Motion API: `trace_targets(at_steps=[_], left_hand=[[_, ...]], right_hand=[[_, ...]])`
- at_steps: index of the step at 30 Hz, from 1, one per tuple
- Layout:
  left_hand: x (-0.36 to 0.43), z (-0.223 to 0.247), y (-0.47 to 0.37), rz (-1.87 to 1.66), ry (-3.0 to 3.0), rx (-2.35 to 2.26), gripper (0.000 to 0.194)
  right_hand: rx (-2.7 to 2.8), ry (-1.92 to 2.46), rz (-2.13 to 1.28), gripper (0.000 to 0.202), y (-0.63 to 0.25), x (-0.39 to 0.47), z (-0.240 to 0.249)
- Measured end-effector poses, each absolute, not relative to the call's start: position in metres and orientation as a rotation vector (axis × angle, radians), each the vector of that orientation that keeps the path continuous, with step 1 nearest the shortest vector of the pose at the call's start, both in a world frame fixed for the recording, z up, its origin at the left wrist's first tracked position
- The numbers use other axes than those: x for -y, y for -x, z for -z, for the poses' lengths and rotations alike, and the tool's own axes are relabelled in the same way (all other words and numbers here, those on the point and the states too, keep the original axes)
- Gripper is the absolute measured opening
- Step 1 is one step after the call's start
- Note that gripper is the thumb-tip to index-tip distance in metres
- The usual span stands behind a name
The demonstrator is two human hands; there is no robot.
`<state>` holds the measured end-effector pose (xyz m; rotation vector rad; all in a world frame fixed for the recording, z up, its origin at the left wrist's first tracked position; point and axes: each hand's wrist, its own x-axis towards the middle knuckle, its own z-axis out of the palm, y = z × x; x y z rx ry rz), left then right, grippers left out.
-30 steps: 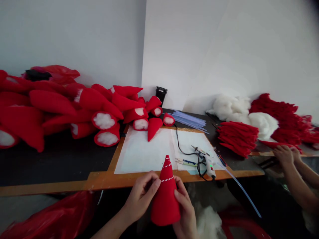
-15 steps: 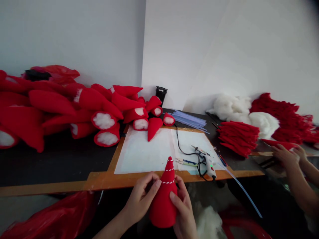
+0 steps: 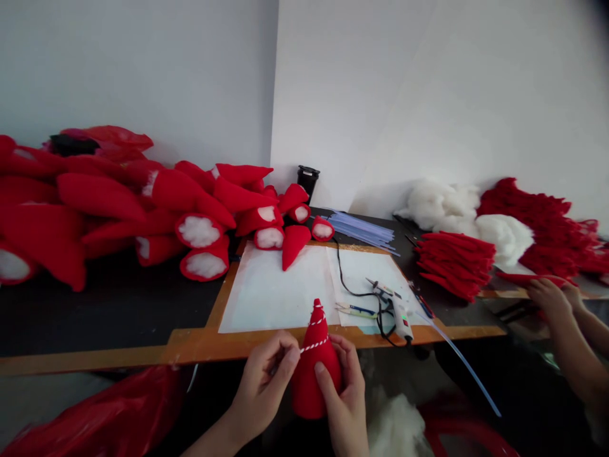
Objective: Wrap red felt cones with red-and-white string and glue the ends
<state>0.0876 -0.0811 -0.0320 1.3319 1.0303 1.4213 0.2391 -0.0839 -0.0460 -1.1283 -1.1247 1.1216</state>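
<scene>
My right hand point(image 3: 343, 387) is wrapped round the right side of an upright red cone point(image 3: 307, 387), its thumb across the front. A red-and-white twisted cord point(image 3: 314, 345) winds round the cone's upper part. At the cone's left side, my left hand point(image 3: 271, 381) pinches the cord between thumb and forefinger and holds it slightly off the red surface. Beyond the hands, small snips point(image 3: 356, 311) and a glue gun point(image 3: 397, 311) lie on white sheets point(image 3: 280, 292) on the table.
Stuffed red cones point(image 3: 104, 197) are piled at the left. Clear glue sticks point(image 3: 364, 230) lie at the back. Stacked red pieces point(image 3: 457, 263) and white stuffing point(image 3: 504, 238) sit at the right, near another person's hands point(image 3: 554, 298) holding a red piece.
My left hand has moved slightly left and down, drawing the cord away from the cone. The cone has shifted and tilted a little. At the right, the other person's hands have lowered their red piece.
</scene>
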Motion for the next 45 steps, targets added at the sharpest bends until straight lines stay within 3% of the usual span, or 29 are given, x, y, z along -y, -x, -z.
trace_targets(at_steps=[12,18,28,35,41,45], left_hand=[[0.074,0.044,-0.093,-1.297,-1.230,-1.063,0.031],[0.074,0.050,-0.093,-1.292,-1.250,-1.045,0.029],[0.074,0.048,-0.094,-1.281,-1.274,-1.043,0.029],[0.077,0.052,-0.095,-1.289,-1.306,-1.045,0.025],[0.078,0.049,-0.098,-1.275,-1.315,-1.004,0.027],[0.077,0.043,-0.105,-1.286,-1.359,-1.039,0.027]], right_hand=[[0.610,0.883,-1.594,0.045,-0.238,0.090,0.052],[0.742,0.934,-1.548,0.057,-0.239,0.091,0.044],[0.490,0.932,-1.607,0.046,-0.242,0.086,0.059],[0.595,0.904,-1.580,0.070,-0.240,0.090,0.052],[0.507,0.852,-1.583,0.041,-0.242,0.081,0.055],[0.475,0.947,-1.476,0.053,-0.241,0.090,0.063]])
